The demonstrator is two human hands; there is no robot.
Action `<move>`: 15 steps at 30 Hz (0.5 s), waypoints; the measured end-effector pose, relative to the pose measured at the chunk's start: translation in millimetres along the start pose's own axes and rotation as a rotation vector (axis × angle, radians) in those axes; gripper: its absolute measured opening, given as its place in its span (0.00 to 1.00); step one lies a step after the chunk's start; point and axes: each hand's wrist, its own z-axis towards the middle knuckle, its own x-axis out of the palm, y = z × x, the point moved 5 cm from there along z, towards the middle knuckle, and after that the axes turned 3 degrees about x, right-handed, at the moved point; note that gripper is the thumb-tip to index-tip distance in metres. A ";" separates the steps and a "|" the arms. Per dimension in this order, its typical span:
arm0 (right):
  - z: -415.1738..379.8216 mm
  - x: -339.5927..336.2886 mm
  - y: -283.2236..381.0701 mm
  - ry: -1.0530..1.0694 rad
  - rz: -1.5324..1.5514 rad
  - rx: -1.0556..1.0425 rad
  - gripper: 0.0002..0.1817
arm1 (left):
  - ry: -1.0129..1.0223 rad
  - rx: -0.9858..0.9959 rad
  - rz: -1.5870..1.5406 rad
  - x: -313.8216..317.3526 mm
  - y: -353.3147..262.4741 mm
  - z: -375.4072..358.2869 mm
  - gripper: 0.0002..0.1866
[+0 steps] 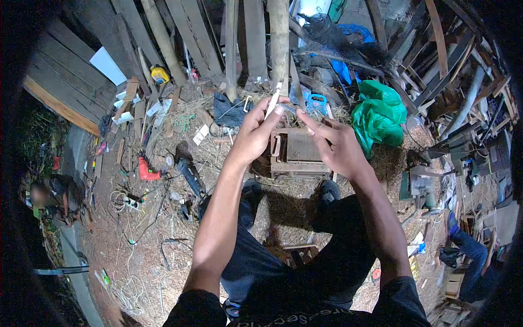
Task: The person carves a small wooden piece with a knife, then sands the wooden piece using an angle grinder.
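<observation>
Littered ground (158,253) in a cluttered work space, with leaning planks (193,38) at the far side, a green plastic bag (378,111) at right and a red tool (147,170) at left. In view just above a wooden box (305,147), a pale stick (275,98) pinched in the left hand (255,133), long axis running forward, far end tipped slightly right. Right hand (342,144) half curled, fingertips close to a small grey strip (289,109); whether gripped, cannot tell.
</observation>
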 end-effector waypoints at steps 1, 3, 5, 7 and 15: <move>-0.2 0.3 -0.4 0.006 0.002 0.001 0.32 | 0.020 -0.015 0.005 -1.1 0.0 -0.2 0.15; -0.7 2.1 -0.9 -0.005 0.006 -0.026 0.32 | 0.059 -0.031 0.013 -0.5 0.1 -0.7 0.16; -0.1 6.1 -1.6 -0.035 0.011 -0.084 0.32 | 0.088 -0.011 0.021 3.4 -4.4 -2.6 0.17; -0.1 7.0 1.7 -0.025 0.016 -0.069 0.32 | 0.095 0.023 0.004 5.7 -5.0 -3.8 0.19; 2.1 7.6 7.9 -0.064 -0.004 -0.116 0.32 | 0.102 0.018 -0.040 5.0 -1.0 -2.0 0.19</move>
